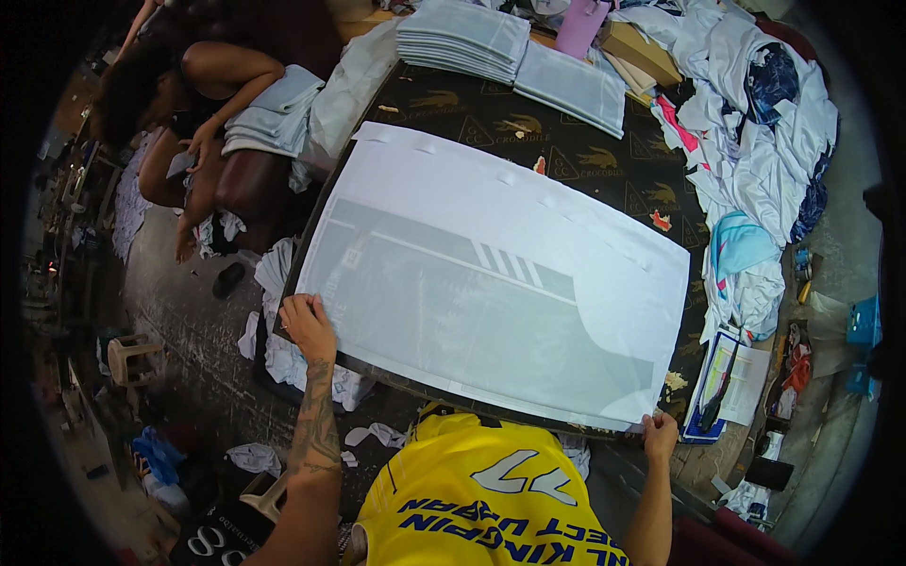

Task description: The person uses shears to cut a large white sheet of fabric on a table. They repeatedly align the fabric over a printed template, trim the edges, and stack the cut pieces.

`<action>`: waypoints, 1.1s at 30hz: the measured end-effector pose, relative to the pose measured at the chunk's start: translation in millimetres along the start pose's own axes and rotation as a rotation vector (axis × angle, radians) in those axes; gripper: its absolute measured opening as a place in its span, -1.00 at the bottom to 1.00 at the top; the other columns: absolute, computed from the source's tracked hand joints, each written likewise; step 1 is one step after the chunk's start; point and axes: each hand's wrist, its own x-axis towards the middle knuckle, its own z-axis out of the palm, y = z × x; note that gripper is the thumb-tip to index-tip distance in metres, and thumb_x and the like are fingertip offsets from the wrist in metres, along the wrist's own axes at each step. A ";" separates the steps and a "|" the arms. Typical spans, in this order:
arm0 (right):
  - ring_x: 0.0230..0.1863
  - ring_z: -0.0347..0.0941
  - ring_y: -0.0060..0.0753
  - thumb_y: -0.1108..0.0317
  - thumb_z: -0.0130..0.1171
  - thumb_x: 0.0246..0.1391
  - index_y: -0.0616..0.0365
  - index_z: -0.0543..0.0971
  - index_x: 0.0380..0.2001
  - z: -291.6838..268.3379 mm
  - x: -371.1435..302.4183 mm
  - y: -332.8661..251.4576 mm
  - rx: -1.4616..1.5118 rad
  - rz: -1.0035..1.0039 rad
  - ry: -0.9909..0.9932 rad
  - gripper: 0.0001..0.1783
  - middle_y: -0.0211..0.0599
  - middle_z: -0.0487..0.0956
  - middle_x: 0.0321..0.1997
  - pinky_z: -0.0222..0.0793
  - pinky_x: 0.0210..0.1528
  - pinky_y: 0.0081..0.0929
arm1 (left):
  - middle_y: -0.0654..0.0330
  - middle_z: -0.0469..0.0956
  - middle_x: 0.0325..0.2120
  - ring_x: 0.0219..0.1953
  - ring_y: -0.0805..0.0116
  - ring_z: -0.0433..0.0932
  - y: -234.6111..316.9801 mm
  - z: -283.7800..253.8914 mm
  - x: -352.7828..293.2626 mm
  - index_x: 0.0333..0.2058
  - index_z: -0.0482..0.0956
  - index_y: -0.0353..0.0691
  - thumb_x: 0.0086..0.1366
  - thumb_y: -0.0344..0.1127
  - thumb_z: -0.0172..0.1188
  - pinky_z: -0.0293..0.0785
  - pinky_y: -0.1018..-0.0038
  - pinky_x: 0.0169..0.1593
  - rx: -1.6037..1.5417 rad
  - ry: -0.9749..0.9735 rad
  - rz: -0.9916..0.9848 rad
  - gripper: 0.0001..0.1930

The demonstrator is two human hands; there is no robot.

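Note:
A large white and pale grey printed sheet (453, 302) lies spread over a dark, patterned table top (453, 104). It has a curved grey panel with slanted white stripes; I cannot tell if it is paper or cloth. At the sheet's near left corner, my left hand (309, 325) has its fingers closed on the edge. My right hand (660, 438) pinches the near right corner between thumb and fingers. The sheet looks mostly flat, with small bumps along its far edge.
Folded grey-white stacks (462, 42) stand at the table's far edge. White cloth (746, 123) heaps up on the right, above a clipboard (713, 391) with papers. Small scraps (661, 222) dot the table. A seated person (222, 123) with folded pieces is at the far left, near a stool (132, 358).

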 end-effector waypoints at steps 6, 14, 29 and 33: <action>-0.62 0.48 -0.49 0.40 0.44 0.25 0.27 0.53 -0.51 5.2 2.3 11.6 0.042 0.031 0.023 -0.68 -0.30 0.56 -0.62 0.37 -0.53 -0.37 | 0.05 0.49 -0.12 0.04 -0.07 0.45 -2.5 -5.5 1.3 -0.10 0.51 -0.24 0.49 -0.23 0.25 0.33 0.02 0.12 -0.024 -0.021 0.023 -0.78; -0.63 0.43 -0.57 0.46 0.47 0.21 0.11 0.46 -0.53 -7.4 11.5 41.0 0.467 -0.027 -0.006 -0.65 -0.41 0.54 -0.61 0.32 -0.56 -0.52 | 0.03 0.60 -0.29 -0.15 -0.10 0.59 -64.4 -30.7 25.8 -0.26 0.61 -0.31 0.27 -0.19 0.46 0.49 0.03 0.00 -0.088 -0.068 -0.110 -0.70; -0.52 0.39 -0.72 0.35 0.38 0.34 0.19 0.65 -0.33 -47.1 -0.9 0.7 0.438 -0.074 -0.047 -0.82 -0.57 0.56 -0.52 0.23 -0.47 -0.62 | 0.02 0.72 -0.45 -0.34 0.11 0.77 -89.2 -58.0 67.0 -0.26 0.65 -0.28 0.20 -0.38 0.50 0.64 0.23 -0.24 -0.344 -0.446 -0.230 -0.79; -0.46 0.33 -0.76 0.33 0.40 0.34 0.22 0.66 -0.34 -68.2 -6.3 -11.7 0.360 -0.190 0.097 -0.79 -0.61 0.53 -0.50 0.17 -0.39 -0.64 | 0.04 0.74 -0.42 -0.33 0.16 0.77 -75.7 -81.7 78.3 -0.12 0.74 -0.26 0.20 -0.38 0.49 0.63 0.27 -0.21 -0.169 -0.286 0.006 -0.73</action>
